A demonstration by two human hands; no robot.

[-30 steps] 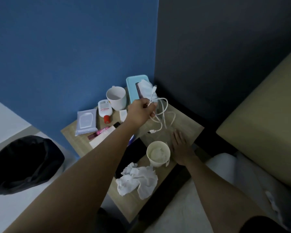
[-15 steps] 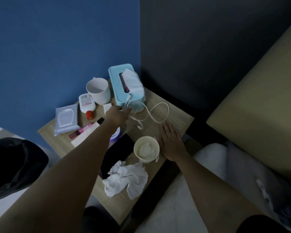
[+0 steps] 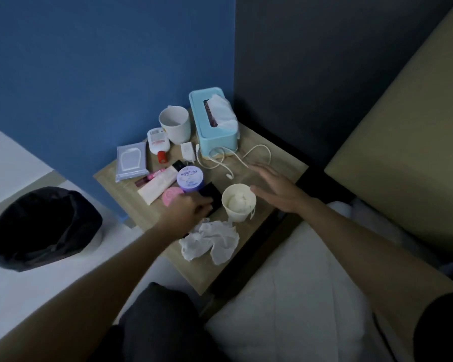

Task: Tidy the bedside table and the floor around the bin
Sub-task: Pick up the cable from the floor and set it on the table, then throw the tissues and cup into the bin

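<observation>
The wooden bedside table [image 3: 285, 163] holds a clutter. My left hand [image 3: 186, 211] reaches over its middle, fingers curled onto the near edge of a black flat object [image 3: 213, 192]. My right hand [image 3: 277, 189] lies flat with straight fingers just right of a paper cup [image 3: 238, 203] stuffed with tissue. A crumpled white tissue [image 3: 209, 241] lies near the front edge. A white cable [image 3: 256, 152] lies loose in front of the teal tissue box [image 3: 212, 121]. The bin [image 3: 42, 228], lined with a black bag, stands on the floor at the left.
Behind my left hand are a purple jar [image 3: 190, 177], a pink round case [image 3: 171, 195], a white tube [image 3: 157, 188], a wipes pack [image 3: 131, 160], a red-capped bottle [image 3: 158, 142], a white mug [image 3: 174, 124] and a charger plug [image 3: 187, 151]. The bed [image 3: 403, 126] is at the right.
My left hand let go of the white cable, which now lies on the table, and came back to the black flat object. My right hand stayed beside the cup.
</observation>
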